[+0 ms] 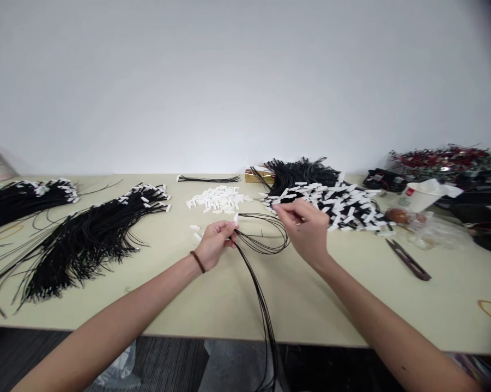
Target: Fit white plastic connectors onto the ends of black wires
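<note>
Between the fingers of my left hand is a white connector with thin black wires running from it. Some of the wires loop out to the right, and others hang over the table's front edge. My right hand is raised at the right side of the loop, its thumb and fingertips pinched together; whatever they hold is too small to make out. Behind my hands lies a pile of loose white connectors. A heap of black wires with white connectors sits behind my right hand.
Two black wire bundles lie on the left of the table. Dark snips, a paper cup and a plastic bag are on the right. A gold box stands near the wall.
</note>
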Action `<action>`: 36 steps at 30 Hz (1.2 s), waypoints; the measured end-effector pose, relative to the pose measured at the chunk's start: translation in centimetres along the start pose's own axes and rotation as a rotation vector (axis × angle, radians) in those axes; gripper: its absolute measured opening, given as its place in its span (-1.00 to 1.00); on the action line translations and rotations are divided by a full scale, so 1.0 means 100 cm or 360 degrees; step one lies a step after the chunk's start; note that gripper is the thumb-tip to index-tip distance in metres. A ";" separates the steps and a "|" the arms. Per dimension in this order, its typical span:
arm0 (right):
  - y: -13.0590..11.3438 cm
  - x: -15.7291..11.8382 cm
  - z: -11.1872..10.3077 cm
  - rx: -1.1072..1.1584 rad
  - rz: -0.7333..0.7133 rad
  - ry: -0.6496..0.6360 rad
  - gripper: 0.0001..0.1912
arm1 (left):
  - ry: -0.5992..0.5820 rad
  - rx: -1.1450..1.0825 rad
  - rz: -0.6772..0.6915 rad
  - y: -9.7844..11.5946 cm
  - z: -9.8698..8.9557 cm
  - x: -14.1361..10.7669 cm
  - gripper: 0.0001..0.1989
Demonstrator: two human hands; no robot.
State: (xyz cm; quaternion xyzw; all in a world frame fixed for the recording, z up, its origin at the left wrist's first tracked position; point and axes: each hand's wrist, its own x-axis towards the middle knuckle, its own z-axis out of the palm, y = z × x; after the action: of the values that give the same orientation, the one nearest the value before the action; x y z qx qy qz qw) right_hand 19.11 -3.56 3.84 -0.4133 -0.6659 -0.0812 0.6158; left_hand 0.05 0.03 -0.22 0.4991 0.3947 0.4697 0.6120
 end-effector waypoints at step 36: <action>-0.001 -0.014 0.014 -0.0035 -0.0299 -0.0591 -0.90 | -0.0313 0.0277 0.0223 0.008 0.004 -0.006 -0.65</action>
State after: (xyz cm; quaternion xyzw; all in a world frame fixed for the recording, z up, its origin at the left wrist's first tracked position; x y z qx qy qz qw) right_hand 17.86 -3.46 2.31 -0.3639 -0.8026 -0.0678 0.4678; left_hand 0.12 -0.57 0.62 0.6202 0.3362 0.4241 0.5678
